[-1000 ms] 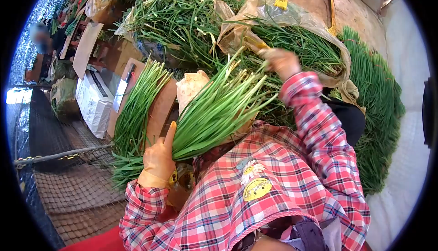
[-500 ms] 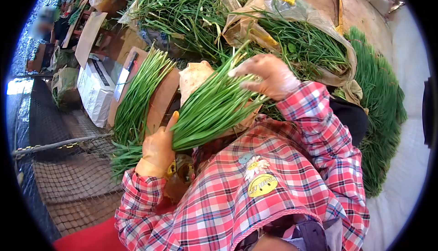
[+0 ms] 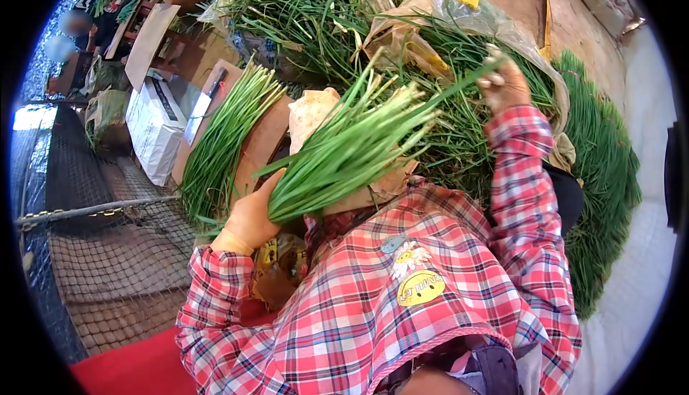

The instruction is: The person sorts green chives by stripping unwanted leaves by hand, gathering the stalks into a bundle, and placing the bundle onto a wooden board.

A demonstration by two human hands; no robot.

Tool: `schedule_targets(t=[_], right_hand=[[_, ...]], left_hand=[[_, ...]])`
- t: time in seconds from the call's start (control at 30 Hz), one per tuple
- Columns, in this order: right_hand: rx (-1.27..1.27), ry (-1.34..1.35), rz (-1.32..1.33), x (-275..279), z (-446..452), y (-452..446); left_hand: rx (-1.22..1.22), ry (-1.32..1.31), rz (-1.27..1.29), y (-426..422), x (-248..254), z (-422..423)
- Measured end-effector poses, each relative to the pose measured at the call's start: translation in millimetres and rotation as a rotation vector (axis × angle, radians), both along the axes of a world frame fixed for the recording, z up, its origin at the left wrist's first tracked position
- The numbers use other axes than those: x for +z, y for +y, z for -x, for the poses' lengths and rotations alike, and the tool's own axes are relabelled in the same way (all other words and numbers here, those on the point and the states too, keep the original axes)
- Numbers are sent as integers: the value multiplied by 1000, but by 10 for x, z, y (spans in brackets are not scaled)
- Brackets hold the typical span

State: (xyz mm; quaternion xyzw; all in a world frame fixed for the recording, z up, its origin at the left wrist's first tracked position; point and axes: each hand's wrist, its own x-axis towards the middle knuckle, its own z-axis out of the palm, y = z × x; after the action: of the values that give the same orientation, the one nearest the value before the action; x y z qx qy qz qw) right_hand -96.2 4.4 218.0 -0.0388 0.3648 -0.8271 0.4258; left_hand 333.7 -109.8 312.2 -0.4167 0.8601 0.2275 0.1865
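A fanned bunch of long green stalks (image 3: 344, 154) lies across the front of the plaid shirt, its pale ends pointing up and right. My left hand (image 3: 252, 212) is wrapped round the bunch's lower left end. To the right, my right hand (image 3: 504, 82) is raised with its fingers closed on a green leaf (image 3: 463, 87) that stretches back toward the bunch. Beneath the bunch is a pale cloth-like piece (image 3: 310, 116). A second bundle of stalks (image 3: 233, 133) rests on a brown board (image 3: 255, 152) at the left, with a knife (image 3: 215, 86) beyond it.
Loose greens (image 3: 308, 18) are heaped ahead, beside an open plastic bag (image 3: 495, 21) of greens. Tied bundles (image 3: 599, 179) line the right side. A white box (image 3: 154, 129) and netting (image 3: 129, 273) are at left. Another person (image 3: 75, 25) shows far off, upper left.
My right hand has moved from the bunch's pale ends out to the right, now with a leaf in its fingers. My left hand still holds the bunch. The view has shifted slightly.
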Motion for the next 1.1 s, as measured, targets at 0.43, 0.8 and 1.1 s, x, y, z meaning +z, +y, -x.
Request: schedule_targets(t=[0.43,0.8,1.1], right_hand=[[157,1605,-269,515,-831,-266],[817,1260,-663,125,-307,-375],[1094,1738,-456,-2,-1123,-494]], left_hand=[[8,170,69,109,-136,19],[-283,112,474,284,-323,-80],[-359,188,499,215,-208,-11]])
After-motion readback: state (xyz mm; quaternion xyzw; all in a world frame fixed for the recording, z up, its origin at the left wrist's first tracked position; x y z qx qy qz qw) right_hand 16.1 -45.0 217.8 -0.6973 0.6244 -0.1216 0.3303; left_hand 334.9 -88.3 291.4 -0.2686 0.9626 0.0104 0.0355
